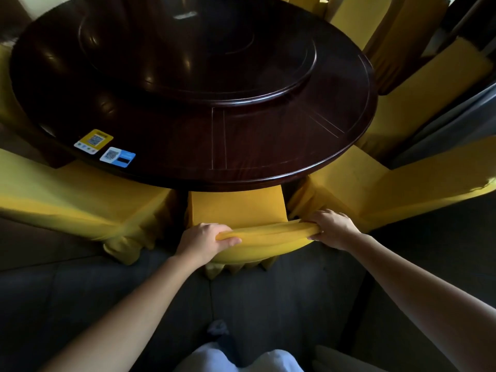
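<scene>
A chair in a yellow fabric cover [236, 208] stands in front of me, its seat tucked partly under a round dark wooden table [268, 157]. My left hand [204, 240] grips the left end of the chair's top rail, fingers over the fabric and thumb along its near side. My right hand [332, 228] grips the right end of the same rail. The cover is bunched into folds between my hands.
A raised turntable [201, 84] fills the table's middle. Two QR-code cards, one yellow [94, 141] and one blue [118, 157], lie near the table's left front edge. Yellow-covered chairs stand close on the left [80, 202] and right [389, 189]. Grey floor [268, 304] lies below.
</scene>
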A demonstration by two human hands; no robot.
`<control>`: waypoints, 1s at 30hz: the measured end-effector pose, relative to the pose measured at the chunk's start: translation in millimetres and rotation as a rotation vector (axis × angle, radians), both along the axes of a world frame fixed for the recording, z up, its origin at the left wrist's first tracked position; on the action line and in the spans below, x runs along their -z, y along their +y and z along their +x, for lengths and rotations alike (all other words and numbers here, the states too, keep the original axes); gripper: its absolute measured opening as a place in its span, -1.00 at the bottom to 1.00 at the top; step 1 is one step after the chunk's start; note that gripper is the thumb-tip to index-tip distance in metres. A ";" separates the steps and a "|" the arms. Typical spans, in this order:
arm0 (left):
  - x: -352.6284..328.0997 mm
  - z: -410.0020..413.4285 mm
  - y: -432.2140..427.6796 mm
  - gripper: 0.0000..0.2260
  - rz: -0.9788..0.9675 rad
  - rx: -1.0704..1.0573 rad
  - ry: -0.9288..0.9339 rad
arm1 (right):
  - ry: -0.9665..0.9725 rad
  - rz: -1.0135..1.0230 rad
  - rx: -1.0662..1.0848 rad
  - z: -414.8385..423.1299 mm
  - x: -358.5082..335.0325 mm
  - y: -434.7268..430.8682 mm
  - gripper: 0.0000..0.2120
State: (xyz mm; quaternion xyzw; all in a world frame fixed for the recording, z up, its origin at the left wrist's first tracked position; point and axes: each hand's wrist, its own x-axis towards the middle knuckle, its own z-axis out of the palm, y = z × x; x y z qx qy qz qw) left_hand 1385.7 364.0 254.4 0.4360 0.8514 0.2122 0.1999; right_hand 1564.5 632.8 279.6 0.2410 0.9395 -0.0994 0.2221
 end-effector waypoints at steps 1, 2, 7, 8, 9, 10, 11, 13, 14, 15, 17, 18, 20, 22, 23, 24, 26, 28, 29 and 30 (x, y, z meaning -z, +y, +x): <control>-0.4 -3.2 2.8 -0.10 -0.015 -0.004 0.001 | -0.008 -0.042 0.008 -5.0 -2.5 0.6 -0.47; -0.5 -6.3 5.3 -0.15 -0.028 -0.007 0.002 | -0.001 -0.094 0.029 -9.7 -4.9 0.3 -0.43; 0.3 -15.9 10.8 0.00 -0.036 -0.007 -0.002 | 0.125 -0.137 0.096 -20.6 -2.7 -2.3 -0.36; 0.5 -16.5 11.2 0.00 -0.039 -0.012 -0.006 | 0.146 -0.109 0.074 -19.8 0.3 -1.0 -0.32; 0.1 -16.8 11.8 0.00 -0.044 -0.019 -0.009 | 0.161 -0.084 0.054 -18.8 3.3 0.2 -0.29; -0.3 -16.5 12.3 0.00 -0.054 -0.023 -0.014 | 0.174 -0.064 0.036 -17.5 5.3 0.9 -0.26; 0.1 -16.4 13.1 0.00 -0.066 -0.027 -0.020 | 0.187 -0.050 0.020 -16.6 6.9 1.6 -0.23; -0.4 -16.7 15.2 0.00 -0.097 -0.049 -0.050 | 0.203 -0.043 -0.004 -15.8 7.3 2.0 -0.17; -2.0 -16.5 16.6 -0.01 -0.110 -0.069 -0.076 | 0.204 -0.045 -0.012 -16.0 6.3 2.1 -0.16; -3.3 -16.1 17.8 -0.03 -0.120 -0.092 -0.104 | 0.199 -0.049 -0.019 -16.2 4.5 1.8 -0.17; -6.7 -14.1 21.4 -0.05 -0.141 -0.136 -0.144 | 0.174 -0.062 -0.026 -16.5 0.0 1.6 -0.23; -7.5 -12.2 23.3 -0.06 -0.152 -0.154 -0.148 | 0.162 -0.067 -0.032 -16.2 -1.8 1.6 -0.26; -7.5 -6.7 27.7 -0.07 -0.168 -0.187 -0.120 | 0.158 -0.073 -0.066 -14.9 -3.7 2.3 -0.29; -7.5 0.6 34.7 -0.08 -0.205 -0.221 -0.054 | 0.171 -0.089 -0.127 -11.8 -3.4 7.0 -0.31; -8.6 5.8 39.6 -0.08 -0.227 -0.234 -0.019 | 0.182 -0.108 -0.164 -9.4 -2.6 11.1 -0.33; -9.9 11.7 46.0 -0.07 -0.234 -0.241 0.005 | 0.197 -0.137 -0.198 -6.4 -1.8 16.7 -0.36; -13.1 26.1 64.7 -0.03 -0.230 -0.223 0.001 | 0.216 -0.210 -0.245 2.7 -0.6 30.7 -0.40; -15.3 40.6 91.3 0.02 -0.226 -0.180 0.014 | 0.243 -0.235 -0.258 14.2 -0.8 46.2 -0.39; -15.9 48.0 107.8 0.02 -0.227 -0.170 0.030 | 0.264 -0.228 -0.252 21.0 -2.2 54.9 -0.37; -16.7 55.6 125.6 0.01 -0.224 -0.167 0.047 | 0.283 -0.215 -0.238 28.3 -4.1 64.4 -0.37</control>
